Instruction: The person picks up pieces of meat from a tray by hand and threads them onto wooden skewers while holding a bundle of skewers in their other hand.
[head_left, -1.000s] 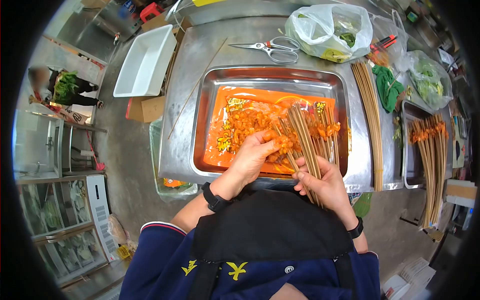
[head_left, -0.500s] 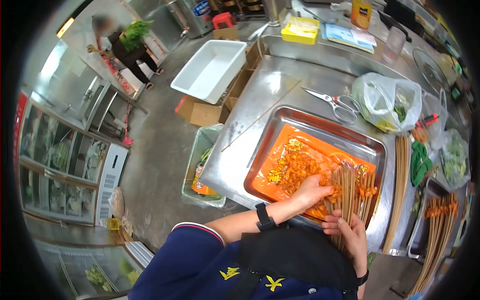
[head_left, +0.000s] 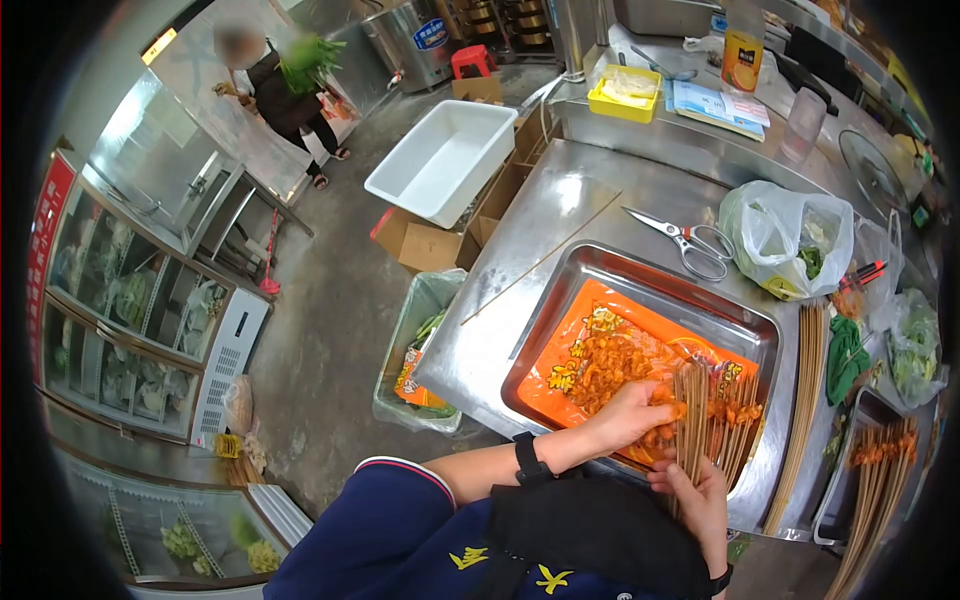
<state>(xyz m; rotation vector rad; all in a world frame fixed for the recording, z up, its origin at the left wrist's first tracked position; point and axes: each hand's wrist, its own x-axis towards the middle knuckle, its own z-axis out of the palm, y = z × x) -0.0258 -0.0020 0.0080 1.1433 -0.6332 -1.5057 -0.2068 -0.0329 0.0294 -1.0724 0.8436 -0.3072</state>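
**Skewers and meat handled in a tray on a steel worktop**

A stainless worktop [head_left: 560, 215] on a concrete floor is seen from above, with a steel tray [head_left: 640, 262] set at its near edge. An orange bag [head_left: 570, 345] is spread flat in the tray, and marinated meat pieces [head_left: 605, 365] are heaped on it.

The left hand [head_left: 625, 415] is stretched forward from a bent arm, palm down. Its fingers are curled shut on meat pieces right against the skewer tips. A black wristband [head_left: 530, 460] is worn on that wrist.

The right hand [head_left: 700, 495] is kept close to the body at the tray's front rim. It is closed around the lower ends of a bundle of skewers [head_left: 700, 410], which is fanned upward over the tray with orange pieces threaded near the tips.

Scissors [head_left: 685, 240] and a plastic bag [head_left: 785, 235] lie behind the tray. A row of bare sticks [head_left: 800, 400] lies to its right. Another person [head_left: 280, 85] stands well apart across the floor.
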